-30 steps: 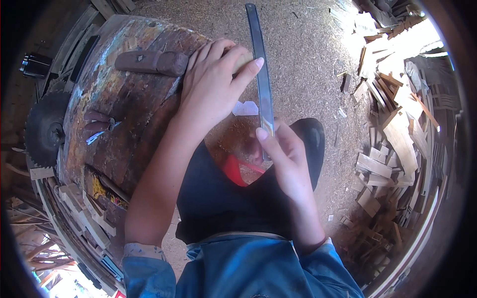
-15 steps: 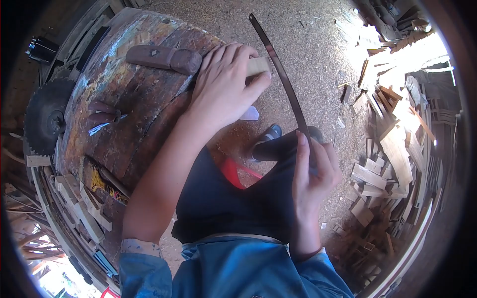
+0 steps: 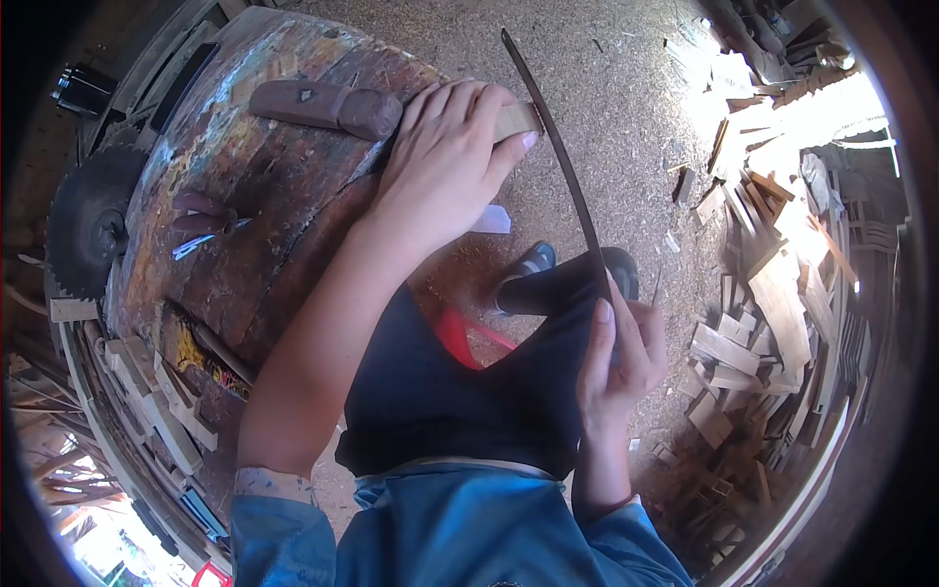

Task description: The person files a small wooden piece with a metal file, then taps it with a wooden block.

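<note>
My left hand [image 3: 445,147] is closed over a pale wood block [image 3: 516,119] at the workbench's edge, with the thumb along its near side. The block's end sticks out past my fingers. In my right hand [image 3: 624,357], low over my knee, is the lower end of a long, narrow dark metal blade [image 3: 569,171]. The blade slants up and to the left, its middle part right at the block's end. Its far tip is free. Beside my left hand a brown wooden tool [image 3: 328,108] lies on the bench.
The worn workbench [image 3: 284,210] fills the left, with brown-handled tools [image 3: 203,220] on top. A round saw blade [image 3: 93,223] stands at its far left side. Wood offcuts [image 3: 729,347] are heaped on the right. Sawdust covers the floor [image 3: 641,127].
My right hand has drawn the blade a little down toward me, and its tip has shifted slightly right. My left hand stays on the wood block with its thumb slightly moved.
</note>
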Demonstrator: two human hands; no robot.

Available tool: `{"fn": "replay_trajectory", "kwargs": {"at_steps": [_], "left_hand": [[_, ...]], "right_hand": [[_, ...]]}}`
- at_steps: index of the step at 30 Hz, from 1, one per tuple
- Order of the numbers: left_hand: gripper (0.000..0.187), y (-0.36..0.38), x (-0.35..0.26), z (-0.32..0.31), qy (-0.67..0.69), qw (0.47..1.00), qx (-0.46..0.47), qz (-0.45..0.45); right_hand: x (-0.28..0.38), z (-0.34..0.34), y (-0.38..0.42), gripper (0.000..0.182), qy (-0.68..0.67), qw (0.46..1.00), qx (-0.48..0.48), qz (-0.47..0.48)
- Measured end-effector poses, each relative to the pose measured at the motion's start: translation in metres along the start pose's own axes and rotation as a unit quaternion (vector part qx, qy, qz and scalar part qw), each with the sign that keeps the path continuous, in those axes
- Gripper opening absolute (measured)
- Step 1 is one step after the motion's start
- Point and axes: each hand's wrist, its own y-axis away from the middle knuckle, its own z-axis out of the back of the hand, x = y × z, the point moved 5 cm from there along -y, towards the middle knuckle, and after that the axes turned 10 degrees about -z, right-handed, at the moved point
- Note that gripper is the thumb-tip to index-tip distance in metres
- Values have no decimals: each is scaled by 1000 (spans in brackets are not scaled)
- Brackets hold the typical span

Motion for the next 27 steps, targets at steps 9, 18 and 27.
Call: {"fn": "replay_trajectory", "kwargs": {"at_steps": [9, 18, 27], "left_hand": [[38, -2, 0, 1, 1, 1000, 0, 9], [40, -4, -1, 2, 4, 1000, 22, 11], [44, -5, 6, 0, 26, 999, 27, 39]], "right_hand": [[-10, -1, 20, 29, 20, 998, 52, -17], [-8, -33, 4, 35, 7, 995, 97, 2], [10, -60, -41, 32, 53, 993, 100, 18]]}}
